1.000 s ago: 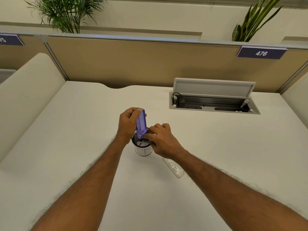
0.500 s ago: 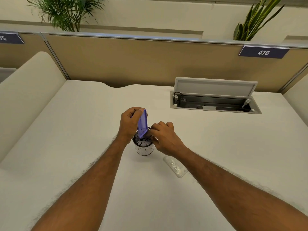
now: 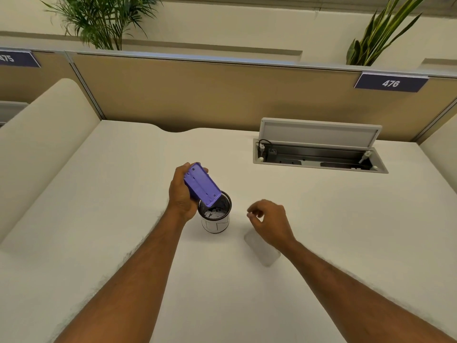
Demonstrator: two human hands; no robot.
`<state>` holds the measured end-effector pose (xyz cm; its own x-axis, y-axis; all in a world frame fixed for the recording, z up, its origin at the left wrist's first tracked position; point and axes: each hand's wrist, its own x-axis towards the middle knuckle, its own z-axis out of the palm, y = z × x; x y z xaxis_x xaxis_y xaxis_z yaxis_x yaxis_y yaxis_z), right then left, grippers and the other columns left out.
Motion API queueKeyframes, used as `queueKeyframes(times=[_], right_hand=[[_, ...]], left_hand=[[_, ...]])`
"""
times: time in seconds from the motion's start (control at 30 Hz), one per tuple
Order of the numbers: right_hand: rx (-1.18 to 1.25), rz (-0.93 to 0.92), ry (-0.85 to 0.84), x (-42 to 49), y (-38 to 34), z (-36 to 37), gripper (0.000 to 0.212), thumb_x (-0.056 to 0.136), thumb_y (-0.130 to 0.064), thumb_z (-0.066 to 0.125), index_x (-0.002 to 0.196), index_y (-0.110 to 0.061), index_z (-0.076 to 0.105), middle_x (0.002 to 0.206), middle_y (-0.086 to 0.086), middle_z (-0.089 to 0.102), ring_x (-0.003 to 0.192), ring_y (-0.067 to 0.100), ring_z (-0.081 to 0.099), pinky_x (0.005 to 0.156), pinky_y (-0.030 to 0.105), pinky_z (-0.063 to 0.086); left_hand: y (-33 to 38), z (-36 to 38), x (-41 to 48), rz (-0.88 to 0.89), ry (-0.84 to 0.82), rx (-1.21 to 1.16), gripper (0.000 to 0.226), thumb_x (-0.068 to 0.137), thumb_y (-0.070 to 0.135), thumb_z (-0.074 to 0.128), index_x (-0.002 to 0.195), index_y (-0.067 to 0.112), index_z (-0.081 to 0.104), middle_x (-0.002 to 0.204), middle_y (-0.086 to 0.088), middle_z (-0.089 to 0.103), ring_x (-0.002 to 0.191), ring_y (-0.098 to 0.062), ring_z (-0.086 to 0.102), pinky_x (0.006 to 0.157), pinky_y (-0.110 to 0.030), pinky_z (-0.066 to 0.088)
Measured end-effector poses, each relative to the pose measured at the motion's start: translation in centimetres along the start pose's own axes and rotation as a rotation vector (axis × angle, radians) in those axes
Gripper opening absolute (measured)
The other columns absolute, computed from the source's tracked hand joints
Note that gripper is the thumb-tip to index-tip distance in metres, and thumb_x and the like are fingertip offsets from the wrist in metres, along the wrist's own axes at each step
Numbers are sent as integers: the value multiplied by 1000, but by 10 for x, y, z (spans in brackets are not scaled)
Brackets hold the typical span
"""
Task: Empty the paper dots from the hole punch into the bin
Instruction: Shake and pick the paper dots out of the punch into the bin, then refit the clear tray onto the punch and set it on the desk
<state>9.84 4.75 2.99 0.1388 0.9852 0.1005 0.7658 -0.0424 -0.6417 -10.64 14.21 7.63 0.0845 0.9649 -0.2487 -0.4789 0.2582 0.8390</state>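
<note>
My left hand [image 3: 181, 191] grips a purple hole punch [image 3: 201, 184], tilted with its underside facing me and its lower end over the mouth of a small round bin [image 3: 215, 222]. White paper dots lie inside the bin. My right hand [image 3: 270, 222] hovers to the right of the bin, fingers loosely curled and apart, holding nothing I can see. Beneath that hand, on the desk, lies a clear plastic tray cover [image 3: 263, 251], partly hidden by the wrist.
The white desk [image 3: 123, 194] runs back to a tan partition [image 3: 197, 95]. An open cable hatch [image 3: 319, 154] with its lid raised sits at the back right. Cream side panels stand at both sides, plants behind the partition.
My right hand has let go of the punch and moved right, away from the bin. The punch has turned from nearly upright to slanted, its underside now showing.
</note>
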Motion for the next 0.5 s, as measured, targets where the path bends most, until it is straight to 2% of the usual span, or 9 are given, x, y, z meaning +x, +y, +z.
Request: queueKeyframes(times=[0.07, 0.17, 0.23, 0.33, 0.5], right_hand=[[-88, 50, -95, -11, 10, 2, 18, 81, -33, 67, 98, -27, 64, 87, -9, 65, 82, 11, 59, 87, 43, 46], [-291, 131, -268, -28, 18, 4, 54, 75, -54, 66, 120, -27, 52, 113, -3, 58, 106, 20, 54, 92, 37, 40], [-380, 152, -322, -40, 20, 7, 72, 68, -62, 67, 126, -26, 46, 120, -1, 52, 110, 22, 50, 91, 37, 39], [-420, 131, -337, -51, 22, 14, 76, 66, -61, 68, 128, -24, 43, 121, 2, 49, 109, 23, 49, 90, 36, 42], [-280, 224, -317, -52, 22, 15, 73, 69, -45, 73, 130, -22, 40, 122, 5, 48, 111, 24, 49, 93, 33, 43]], left_hand=[[-2, 0, -2, -22, 15, -49, 29, 86, 42, 50, 94, 17, 62, 77, 0, 70, 74, -17, 64, 68, -29, 55], [-3, 0, -7, -56, 22, -107, 30, 90, 42, 45, 88, 18, 64, 72, 2, 72, 70, -16, 65, 68, -29, 54], [-3, 1, -9, -81, 33, -141, 34, 90, 46, 44, 86, 19, 65, 71, 2, 72, 66, -15, 66, 65, -28, 56], [-2, 2, -13, -96, 51, -198, 39, 89, 50, 44, 82, 19, 66, 69, 1, 71, 62, -15, 67, 61, -27, 56], [-2, 4, -19, -104, 79, -295, 42, 87, 51, 44, 70, 21, 69, 67, 1, 70, 57, -16, 65, 58, -26, 55]])
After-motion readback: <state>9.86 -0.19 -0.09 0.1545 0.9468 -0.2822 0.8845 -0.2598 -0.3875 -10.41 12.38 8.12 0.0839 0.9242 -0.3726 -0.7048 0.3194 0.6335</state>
